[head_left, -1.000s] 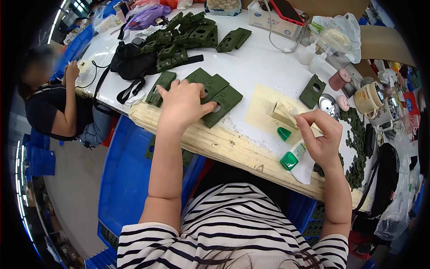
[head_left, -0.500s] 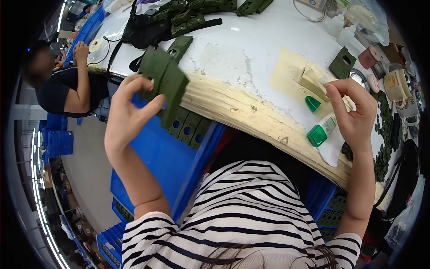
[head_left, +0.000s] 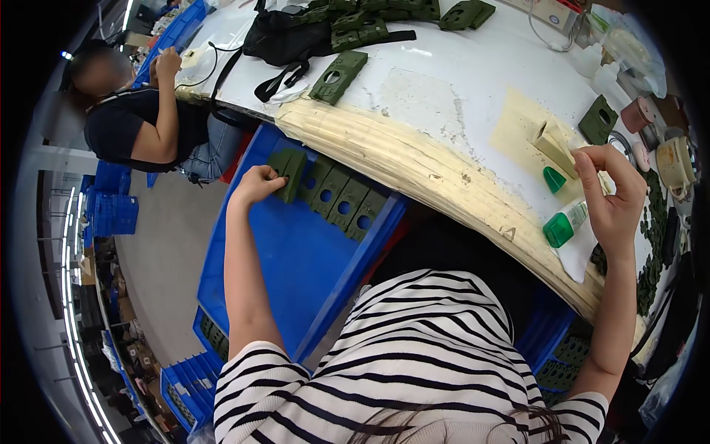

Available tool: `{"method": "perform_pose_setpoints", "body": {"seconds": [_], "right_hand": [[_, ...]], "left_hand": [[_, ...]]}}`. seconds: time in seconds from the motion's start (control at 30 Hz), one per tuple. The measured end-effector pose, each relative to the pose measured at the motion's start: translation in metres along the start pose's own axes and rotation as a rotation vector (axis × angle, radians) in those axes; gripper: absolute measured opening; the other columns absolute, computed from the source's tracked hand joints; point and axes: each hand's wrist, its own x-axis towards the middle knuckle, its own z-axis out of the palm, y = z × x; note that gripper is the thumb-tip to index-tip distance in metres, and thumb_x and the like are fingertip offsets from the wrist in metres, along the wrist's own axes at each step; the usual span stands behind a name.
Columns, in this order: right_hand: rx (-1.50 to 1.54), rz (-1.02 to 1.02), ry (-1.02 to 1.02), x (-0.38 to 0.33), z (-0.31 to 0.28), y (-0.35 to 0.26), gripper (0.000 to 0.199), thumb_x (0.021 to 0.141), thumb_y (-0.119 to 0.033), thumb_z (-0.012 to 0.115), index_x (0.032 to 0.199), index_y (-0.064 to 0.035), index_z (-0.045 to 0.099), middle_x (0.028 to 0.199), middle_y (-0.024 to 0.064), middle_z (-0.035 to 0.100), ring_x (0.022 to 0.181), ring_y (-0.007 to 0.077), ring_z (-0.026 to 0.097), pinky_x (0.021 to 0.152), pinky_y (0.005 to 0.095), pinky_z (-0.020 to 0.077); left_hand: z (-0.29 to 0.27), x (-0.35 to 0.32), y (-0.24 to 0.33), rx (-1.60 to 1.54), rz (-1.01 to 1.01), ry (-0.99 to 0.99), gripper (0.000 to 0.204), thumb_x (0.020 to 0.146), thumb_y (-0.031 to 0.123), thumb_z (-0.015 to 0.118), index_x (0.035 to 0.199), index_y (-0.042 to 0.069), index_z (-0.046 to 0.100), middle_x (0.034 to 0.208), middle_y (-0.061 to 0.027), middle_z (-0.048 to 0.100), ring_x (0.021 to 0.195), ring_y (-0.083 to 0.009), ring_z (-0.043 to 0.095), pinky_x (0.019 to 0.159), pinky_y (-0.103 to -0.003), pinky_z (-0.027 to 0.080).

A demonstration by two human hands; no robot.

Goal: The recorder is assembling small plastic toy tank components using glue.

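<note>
Over the far left corner of a blue plastic bin (head_left: pixel 259 266), my left hand (head_left: pixel 256 186) grips a dark green moulded part (head_left: pixel 289 172). Beside it in the bin, several similar green parts (head_left: pixel 336 200) with round holes stand in a row. My right hand (head_left: pixel 615 194) is raised over the right of the table, thumb and fingers pinched together; whatever is between the tips is too small to name. Close to that hand are a green-capped bottle (head_left: pixel 560 229) lying on the table, a pointed green cap (head_left: pixel 553 179) and a small cream-coloured block (head_left: pixel 551 149).
A single green part (head_left: pixel 339 77) lies near the edge of the white table (head_left: pixel 414 66). Behind it are a black bag (head_left: pixel 285 41) and more green parts (head_left: pixel 359 29). Bottles, cups and a tape roll (head_left: pixel 674 161) crowd the right side. Another person (head_left: pixel 148 126) sits at far left.
My left hand has lowered the green part from above the table edge down to the bin, beside the row. My right hand stays pinched near the same spot. The whole view has shifted slightly.
</note>
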Motion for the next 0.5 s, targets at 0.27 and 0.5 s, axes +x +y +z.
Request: {"method": "perform_pose_setpoints", "body": {"seconds": [0.27, 0.5], "right_hand": [[-0.009, 0.005, -0.007, -0.001, 0.002, 0.0, 0.01, 0.085, -0.003, 0.066, 0.079, 0.0047, 0.062, 0.069, 0.0055, 0.06, 0.06, 0.0115, 0.051, 0.057, 0.0233, 0.0411], [-0.004, -0.021, -0.01, 0.001, 0.0, -0.004, 0.008, 0.085, -0.002, 0.066, 0.08, 0.0045, 0.063, 0.069, 0.0062, 0.06, 0.06, 0.0116, 0.051, 0.057, 0.0234, 0.0412]], "left_hand": [[0.018, 0.028, 0.007, 0.221, -0.052, 0.027, 0.049, 0.067, 0.038, 0.077, 0.097, 0.001, 0.067, 0.1, -0.0196, 0.068, 0.1, -0.0337, 0.064, 0.094, -0.047, 0.045], [0.028, 0.026, 0.012, 0.27, -0.047, 0.09, 0.05, 0.067, 0.038, 0.078, 0.103, 0.005, 0.067, 0.105, -0.019, 0.067, 0.106, -0.0342, 0.062, 0.1, -0.054, 0.039]]}}
